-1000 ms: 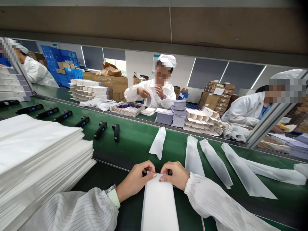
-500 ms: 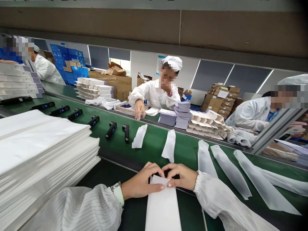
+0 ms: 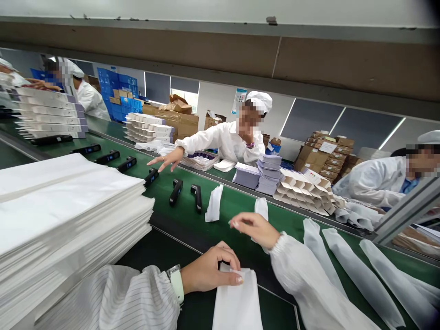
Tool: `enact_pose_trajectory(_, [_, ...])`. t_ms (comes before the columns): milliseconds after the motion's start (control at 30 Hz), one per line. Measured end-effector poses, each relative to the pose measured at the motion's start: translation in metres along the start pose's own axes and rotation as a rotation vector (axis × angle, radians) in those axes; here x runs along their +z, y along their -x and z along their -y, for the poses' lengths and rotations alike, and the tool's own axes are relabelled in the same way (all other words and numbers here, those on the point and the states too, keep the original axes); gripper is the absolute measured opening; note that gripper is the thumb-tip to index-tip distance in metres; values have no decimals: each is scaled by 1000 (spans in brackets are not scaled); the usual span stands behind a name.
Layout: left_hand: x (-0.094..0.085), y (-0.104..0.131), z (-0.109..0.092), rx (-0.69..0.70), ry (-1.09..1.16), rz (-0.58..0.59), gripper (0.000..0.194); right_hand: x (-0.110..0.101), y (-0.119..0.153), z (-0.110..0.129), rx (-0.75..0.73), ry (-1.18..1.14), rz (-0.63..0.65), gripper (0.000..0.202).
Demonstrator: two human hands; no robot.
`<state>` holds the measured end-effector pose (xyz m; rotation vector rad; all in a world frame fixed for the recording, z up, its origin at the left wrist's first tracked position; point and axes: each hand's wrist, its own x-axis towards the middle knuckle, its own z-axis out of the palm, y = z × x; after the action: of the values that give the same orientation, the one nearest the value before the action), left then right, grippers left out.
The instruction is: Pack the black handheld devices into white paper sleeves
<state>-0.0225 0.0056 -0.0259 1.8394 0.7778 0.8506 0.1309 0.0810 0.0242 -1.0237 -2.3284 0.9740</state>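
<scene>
My left hand [image 3: 215,269] pinches the top end of a flat white sleeve [image 3: 237,300] between thumb and fingers, at the near edge of the belt. My right hand [image 3: 256,228] is raised above the green belt [image 3: 185,217], off the sleeve, with its fingers loosely extended and nothing seen in them. Just behind it lies a short white wrapped packet [image 3: 261,208], partly covered by the hand. Another short white packet [image 3: 214,204] sits farther left. Beyond these stand black handheld devices, such as one [image 3: 196,198] and another [image 3: 176,191].
A tall stack of white sheets or sleeves [image 3: 68,201] fills the near left. Several long white sleeves [image 3: 364,270] lie across the belt at right. Across the belt, a co-worker's hand [image 3: 168,159] reaches over the devices. Folded white cartons [image 3: 304,190] stand along the far edge.
My right hand has let go of the sleeve and risen forward over the belt. My left hand still holds it. The co-worker's arm has stretched left toward the devices. The view has shifted.
</scene>
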Motion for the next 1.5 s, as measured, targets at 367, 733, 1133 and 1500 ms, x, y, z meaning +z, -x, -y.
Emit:
enact_pose_trajectory(367, [1, 4, -5, 18, 171, 34, 27, 74, -138, 0, 310, -4, -338, 42])
enact_pose_trajectory(733, [4, 4, -2, -92, 16, -31, 16, -9, 25, -4, 52, -1019, -310, 82])
enact_pose_trajectory(1133, [1, -8, -20, -118, 274, -237, 22, 9, 36, -4, 64, -944, -1, 29])
enact_pose_trajectory(1500, [2, -10, -29, -155, 179, -494, 26, 0, 41, 9, 106, -647, -68, 42])
